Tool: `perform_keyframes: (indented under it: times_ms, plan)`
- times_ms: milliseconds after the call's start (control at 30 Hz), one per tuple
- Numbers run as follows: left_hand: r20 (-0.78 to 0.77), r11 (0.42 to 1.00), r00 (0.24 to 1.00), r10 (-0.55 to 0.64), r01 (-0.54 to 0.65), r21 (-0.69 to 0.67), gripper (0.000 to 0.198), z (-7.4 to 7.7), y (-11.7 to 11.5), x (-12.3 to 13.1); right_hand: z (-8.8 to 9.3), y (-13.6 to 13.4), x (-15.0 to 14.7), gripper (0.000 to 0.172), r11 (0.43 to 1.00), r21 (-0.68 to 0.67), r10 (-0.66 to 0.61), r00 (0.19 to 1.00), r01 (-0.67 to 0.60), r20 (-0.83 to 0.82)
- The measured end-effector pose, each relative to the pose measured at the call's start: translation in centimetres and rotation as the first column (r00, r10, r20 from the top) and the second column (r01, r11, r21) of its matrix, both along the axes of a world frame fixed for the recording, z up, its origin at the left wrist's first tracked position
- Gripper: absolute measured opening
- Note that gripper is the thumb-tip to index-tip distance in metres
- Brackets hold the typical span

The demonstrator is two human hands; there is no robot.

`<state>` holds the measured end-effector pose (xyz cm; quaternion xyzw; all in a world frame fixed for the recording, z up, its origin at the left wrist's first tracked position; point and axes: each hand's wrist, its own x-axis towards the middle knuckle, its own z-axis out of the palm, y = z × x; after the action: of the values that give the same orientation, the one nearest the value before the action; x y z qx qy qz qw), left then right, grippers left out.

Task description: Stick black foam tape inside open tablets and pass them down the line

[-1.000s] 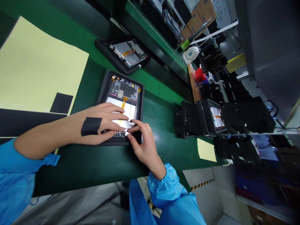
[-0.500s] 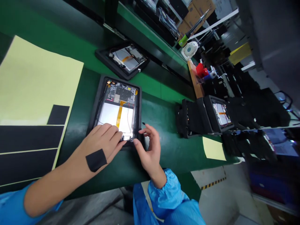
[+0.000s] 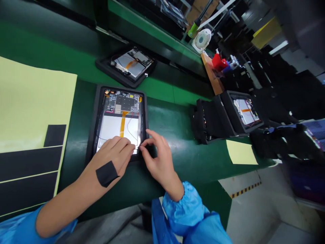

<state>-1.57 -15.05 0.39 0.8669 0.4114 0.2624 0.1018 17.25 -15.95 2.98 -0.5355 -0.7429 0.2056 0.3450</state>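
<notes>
- Drawn nearly together at the lower right corner of an opened tablet (image 3: 113, 126), the thumb and one finger of a person's right hand (image 3: 160, 159) stood apart half a second earlier; another finger points out beside the tablet's right edge.
- Too little shows between those fingertips to tell whether they have hold of anything.
- Fingers bunched and bent, the left hand (image 3: 114, 154) rests over the tablet's lower edge, its tips close to the right hand's; what it grips, if anything, cannot be told. A black patch (image 3: 107, 173) lies on its back.
- The tablet lies on a green bench (image 3: 175, 145) before the person, set in a thick black frame (image 3: 91, 135), its circuit board (image 3: 124, 102) at the far end and an orange ribbon (image 3: 123, 125) running across a pale panel.
- Just beyond, a second opened tablet (image 3: 137, 70) lies at an angle.
- At left, a yellow sheet (image 3: 33, 101) bears black pieces (image 3: 55, 135); at right, black cases (image 3: 215, 117) stand near a smaller yellow sheet (image 3: 241, 152).
</notes>
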Motion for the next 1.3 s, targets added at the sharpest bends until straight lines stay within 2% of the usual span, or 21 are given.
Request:
perform_keyframes:
  times_ms: [67,167,300,433,633,800,900,967,1067,1167,1233,1300]
  plan:
    - [0.022,1.0,1.0,-0.007,0.007,0.001,0.027,-0.1,0.0,0.0,0.7,0.9,0.4,0.049,0.995,-0.017,0.098,0.992,-0.097,0.074]
    - [0.052,1.0,0.999,-0.012,0.013,-0.023,0.026,-0.3,0.0,-0.1,1.2,1.5,0.8,0.054,0.977,-0.027,0.215,0.972,-0.213,0.097]
    - [0.048,0.999,0.999,-0.018,0.02,-0.039,0.029,-0.6,0.1,-0.2,0.5,2.4,1.1,0.048,0.976,-0.027,0.217,0.976,-0.216,0.031]
    - [0.054,0.997,0.998,-0.044,0.048,-0.061,0.03,-0.9,0.4,-0.4,-0.6,5.0,1.5,0.047,0.975,-0.048,0.216,0.975,-0.218,-0.051]
    - [0.055,0.994,0.995,-0.078,0.082,-0.069,0.03,-1.1,0.8,-0.7,-1.9,7.8,2.0,0.043,0.951,0.042,0.306,0.952,-0.306,-0.005]
    - [0.03,0.995,0.998,-0.06,0.062,-0.082,0.033,-1.1,0.9,-0.6,-1.9,8.0,1.8,0.045,0.966,0.109,0.233,0.972,-0.236,0.035]
    - [0.091,0.993,0.995,-0.05,0.059,-0.103,0.029,-1.0,0.8,-1.1,-0.6,6.9,1.3,0.039,0.992,0.069,0.112,0.98,-0.102,-0.162]
    - [0.152,0.993,0.988,-0.038,0.055,-0.106,0.025,-1.0,0.9,-1.9,0.8,5.5,1.0,0.035,0.998,-0.049,0.003,0.913,-0.025,-0.407]
    - [0.188,0.998,0.981,-0.035,0.043,-0.039,0.023,-0.8,0.8,-3.2,2.8,2.7,0.4,0.03,0.952,-0.301,-0.184,0.67,-0.062,-0.719]
    - [0.196,0.997,0.979,-0.055,0.045,0.056,0.02,-0.6,0.4,-3.8,3.6,-0.4,-0.5,0.029,0.822,-0.495,-0.366,0.406,-0.282,-0.838]
    - [0.22,0.994,0.973,-0.071,0.052,0.091,0.015,-0.4,0.1,-3.8,3.4,-2.1,-1.4,0.032,0.714,-0.548,-0.466,0.288,-0.435,-0.836]
    - [0.226,0.996,0.973,-0.054,0.036,0.081,0.012,-0.3,0.0,-3.6,2.7,-3.4,-2.3,0.035,0.648,-0.557,-0.534,0.211,-0.52,-0.818]
